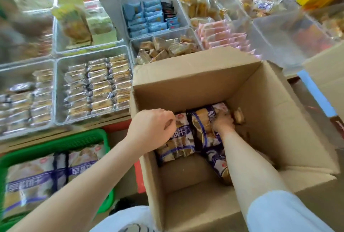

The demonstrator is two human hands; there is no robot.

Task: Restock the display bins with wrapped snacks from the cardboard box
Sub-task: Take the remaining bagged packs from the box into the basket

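A big brown cardboard box (214, 86) stands open in front of the person, right next to the shelf, so the snacks have only a short way to go. Down at its bottom lie large purple and white snack bags (202, 129) and a few small loose wrapped snacks (239, 115).

The right hand (222, 121) reaches deep into the box. Its fingers curl down among the bags and small snacks, most likely to grab some. What exactly it has hold of, I cannot tell.

The left hand (152, 127) is at the near left edge of the box. Its fingers are curled over the top of one purple bag, maybe to hold it out of the way.

The clear plastic bins (55, 90) on the shelf are lined up side by side. One holds neat rows of small wrapped biscuits (98, 84), and it looks nearly full.

A green plastic basket (74, 140) lower down holds more of the purple bags.
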